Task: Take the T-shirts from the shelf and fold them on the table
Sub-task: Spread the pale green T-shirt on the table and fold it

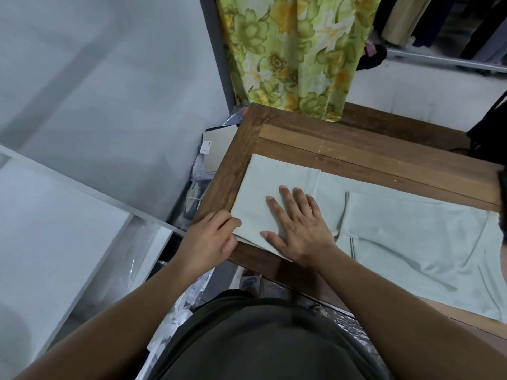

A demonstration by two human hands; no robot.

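Pale green T-shirt (356, 215) flat on worktop (356, 149), left end already folded over. Right hand (299, 226) pressing fold, fingers spread; left hand (211, 239) pinching shirt corner at 9 o'clock. Judged mid-fold; remaining folds pending.

1. The T-shirt (384, 234) at centre right, under my flat palm, is pale green cloth, matt and smooth.
2. My table (343, 144) is dark brown wood, grainy, with a dull sheen.
3. The curtain (296, 50) at top centre is floral-printed cloth.
4. Lower left of centre, the wrapping (175, 316) is glossy, crinkled clear plastic.
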